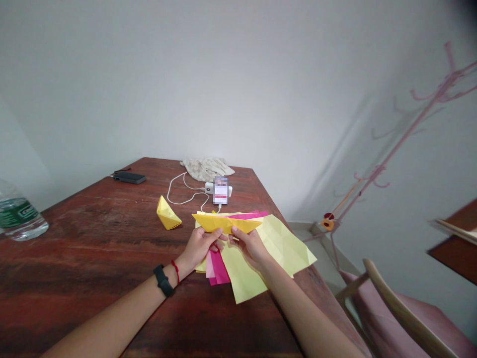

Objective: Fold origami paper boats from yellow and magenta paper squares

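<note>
Above the loose sheets (283, 243), we've got the folded yellow paper (225, 222) pinched between both hands: our left hand (199, 247) grips its lower edge, our right hand (250, 244) closes on the middle. It's a flat, pointed shape, so we judge the folding well along but unfinished. Left of it sits a finished yellow paper boat (167, 214). Behind it, a propped phone (220, 190), screen unreadable. Far left, a water bottle (18, 214), label illegible.
</note>
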Demonstrator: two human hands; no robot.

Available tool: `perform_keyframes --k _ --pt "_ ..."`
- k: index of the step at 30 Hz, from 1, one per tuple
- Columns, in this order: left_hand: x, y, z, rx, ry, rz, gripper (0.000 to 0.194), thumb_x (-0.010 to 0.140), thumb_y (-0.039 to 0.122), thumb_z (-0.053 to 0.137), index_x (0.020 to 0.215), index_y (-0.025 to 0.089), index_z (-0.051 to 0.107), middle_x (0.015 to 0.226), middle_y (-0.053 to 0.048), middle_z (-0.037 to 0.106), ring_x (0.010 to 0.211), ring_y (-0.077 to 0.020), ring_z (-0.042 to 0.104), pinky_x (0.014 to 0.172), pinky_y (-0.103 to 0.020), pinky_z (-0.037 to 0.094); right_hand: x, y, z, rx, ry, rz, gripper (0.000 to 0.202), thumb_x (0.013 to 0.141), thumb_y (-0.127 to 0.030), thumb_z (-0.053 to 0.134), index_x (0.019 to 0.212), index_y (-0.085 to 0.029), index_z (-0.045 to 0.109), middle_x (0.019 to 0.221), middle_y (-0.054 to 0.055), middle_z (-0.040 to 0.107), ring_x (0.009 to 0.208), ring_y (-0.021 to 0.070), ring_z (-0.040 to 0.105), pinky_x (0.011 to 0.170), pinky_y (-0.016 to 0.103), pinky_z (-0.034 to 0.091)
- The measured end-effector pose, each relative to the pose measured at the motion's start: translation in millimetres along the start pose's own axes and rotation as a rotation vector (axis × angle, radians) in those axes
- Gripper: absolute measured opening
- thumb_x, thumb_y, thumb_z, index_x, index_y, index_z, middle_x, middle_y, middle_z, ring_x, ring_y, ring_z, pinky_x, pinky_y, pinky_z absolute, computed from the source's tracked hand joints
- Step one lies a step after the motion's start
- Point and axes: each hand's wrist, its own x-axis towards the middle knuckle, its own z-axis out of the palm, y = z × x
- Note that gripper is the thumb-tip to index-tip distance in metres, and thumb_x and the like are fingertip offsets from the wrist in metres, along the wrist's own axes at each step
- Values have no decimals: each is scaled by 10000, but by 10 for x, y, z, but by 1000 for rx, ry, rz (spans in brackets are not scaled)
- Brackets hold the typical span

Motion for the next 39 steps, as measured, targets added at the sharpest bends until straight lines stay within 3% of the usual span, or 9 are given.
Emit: perform_keyframes --k 39 --pt "2 -8 8 -9 -14 -7 441 769 522 752 840 90 701 735 -104 748 517 -142 650 508 -239 487 7 27 -11 6 -22 -1 317 687 -355 871 874 -169 694 740 4 675 653 119 585 606 245 467"
